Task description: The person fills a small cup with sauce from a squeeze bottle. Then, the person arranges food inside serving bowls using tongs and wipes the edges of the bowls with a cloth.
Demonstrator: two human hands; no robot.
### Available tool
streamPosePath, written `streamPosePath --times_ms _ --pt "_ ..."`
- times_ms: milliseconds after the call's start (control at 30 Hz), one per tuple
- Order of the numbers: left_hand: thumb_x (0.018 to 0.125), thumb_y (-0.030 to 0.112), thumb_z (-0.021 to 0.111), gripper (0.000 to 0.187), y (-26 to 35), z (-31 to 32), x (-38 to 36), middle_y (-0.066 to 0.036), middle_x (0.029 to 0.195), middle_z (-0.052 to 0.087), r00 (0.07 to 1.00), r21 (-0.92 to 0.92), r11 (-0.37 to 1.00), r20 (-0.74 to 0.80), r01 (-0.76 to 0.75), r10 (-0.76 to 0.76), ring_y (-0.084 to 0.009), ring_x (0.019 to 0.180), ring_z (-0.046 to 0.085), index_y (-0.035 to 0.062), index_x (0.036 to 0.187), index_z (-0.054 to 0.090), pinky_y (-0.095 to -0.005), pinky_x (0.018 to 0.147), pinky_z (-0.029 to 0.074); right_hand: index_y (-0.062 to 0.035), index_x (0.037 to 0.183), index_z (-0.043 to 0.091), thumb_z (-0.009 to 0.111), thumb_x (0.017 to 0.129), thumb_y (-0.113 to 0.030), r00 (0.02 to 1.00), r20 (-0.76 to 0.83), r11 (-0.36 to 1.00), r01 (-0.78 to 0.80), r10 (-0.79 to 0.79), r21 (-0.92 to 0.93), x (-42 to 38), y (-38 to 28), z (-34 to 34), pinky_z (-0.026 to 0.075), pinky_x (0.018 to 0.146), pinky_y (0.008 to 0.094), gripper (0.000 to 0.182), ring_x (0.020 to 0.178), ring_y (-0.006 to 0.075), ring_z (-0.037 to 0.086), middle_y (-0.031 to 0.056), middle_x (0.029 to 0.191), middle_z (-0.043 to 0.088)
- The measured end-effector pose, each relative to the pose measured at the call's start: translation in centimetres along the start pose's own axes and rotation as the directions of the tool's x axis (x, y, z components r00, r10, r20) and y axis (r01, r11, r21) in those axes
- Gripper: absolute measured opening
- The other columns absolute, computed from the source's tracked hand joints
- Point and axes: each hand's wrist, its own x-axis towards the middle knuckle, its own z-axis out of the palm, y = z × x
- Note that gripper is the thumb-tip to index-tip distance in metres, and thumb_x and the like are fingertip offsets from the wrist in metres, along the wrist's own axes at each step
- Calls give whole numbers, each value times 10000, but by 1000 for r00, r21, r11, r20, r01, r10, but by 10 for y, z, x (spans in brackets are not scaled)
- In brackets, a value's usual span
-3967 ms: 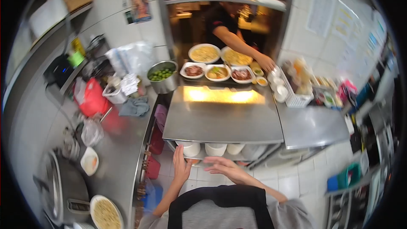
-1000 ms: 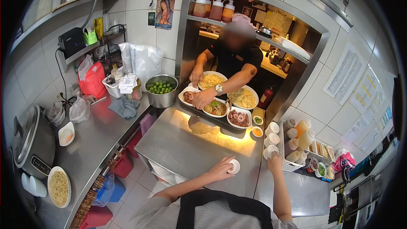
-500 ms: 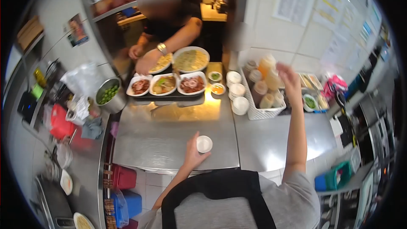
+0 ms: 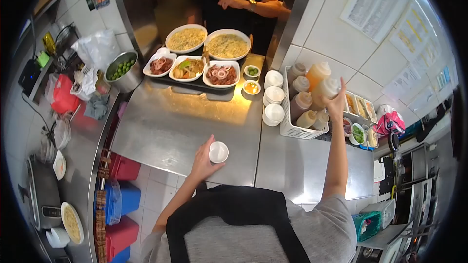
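The small white cup [image 4: 219, 152] is held at its left side by the left hand [image 4: 204, 160], with the thumb set in front and the fingers behind; its mouth is turned up, and it is seen above the near part of the counter [image 4: 185, 129], though whether its base is in contact with the metal cannot be told. It is judged to be light and fairly stiff, best gripped low around the wall so that the rim is kept free. The pale squeeze bottle [image 4: 324, 93] is found in the white basket [image 4: 303, 133], just beside the orange squeeze bottle [image 4: 318, 74], and its upper right side is met by the right hand [image 4: 335, 103], whose fingers are curved about it; how firmly it is gripped cannot be told. Such a bottle is probably soft-walled, somewhat weighty if filled, and perhaps slick, so a hold around the body below the cap is favoured, with light pressure. The stacked white cups [image 4: 274, 113] are placed just left of the basket, well apart from both hands.
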Motion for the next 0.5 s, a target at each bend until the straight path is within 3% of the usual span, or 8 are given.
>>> streamPosePath --times_ms 100,133,200,300,367,400,467,500 --pt "563 175 825 1053 0 -2 0 -161 1279 483 1000 0 1000 22 18 -18 -343 1171 439 65 1409 209 -425 992 345 -55 1386 235 763 586 -92 978 -201 996 68 -56 53 8 -18 -11 455 873 346 959 1031 251 537 189 1152 505" --pt "562 178 826 1057 -1 -2 0 -158 1267 486 1000 -13 1000 22 16 -16 -340 1168 441 67 1410 205 -421 992 347 -59 1386 239 766 613 -98 943 -295 987 132 -152 -87 16 -31 -22 461 861 345 936 1027 248 540 206 1150 504" --pt "562 180 826 1061 -2 -8 4 -155 1255 488 999 -20 1000 39 15 -14 -337 1166 442 69 1412 201 -417 991 349 -52 1391 215 775 665 -114 898 -377 973 187 -225 -135 27 -91 -55 468 846 354 920 1034 248 541 214 1166 493" --pt "554 142 815 1042 6 -13 12 -168 1223 508 999 -117 993 25 26 -24 -335 1134 460 48 1404 220 -417 978 350 -33 1396 159 733 753 -110 798 -568 839 442 -204 318 36 -155 -91 429 911 354 866 1045 235 520 153 1217 475" --pt "557 136 810 1040 12 -22 22 -166 1192 516 1000 -166 986 -3 -21 21 -335 1127 460 53 1406 215 -420 974 352 -18 1345 263 738 743 -96 703 -587 813 569 -402 124 28 -154 -95 416 925 346 771 1050 227 525 140 1170 517" --pt "560 123 806 1048 19 -27 29 -172 1187 514 999 -176 983 -16 -50 48 -332 1122 460 53 1411 197 -427 974 350 -18 1345 263 738 743 -96 708 -577 816 566 -406 120 14 -159 -88 416 925 346 771 1050 227 525 140 1170 517" --pt "561 110 803 1065 30 -38 41 -176 1197 503 998 -194 979 -27 -66 62 -333 1123 458 55 1418 172 -427 977 349 -10 1264 382 776 709 -134 745 -492 892 390 -451 -226 -26 -171 -61 406 932 358 692 1048 232 526 142 1166 521" --pt "563 98 801 1082 35 -44 46 -180 1206 493 995 -199 975 -33 -95 90 -335 1125 456 57 1424 147 -427 980 348 -12 1240 415 796 682 -161 813 -388 892 328 -435 -312 -44 -172 -51 403 933 358 692 1048 235 525 140 1159 527"
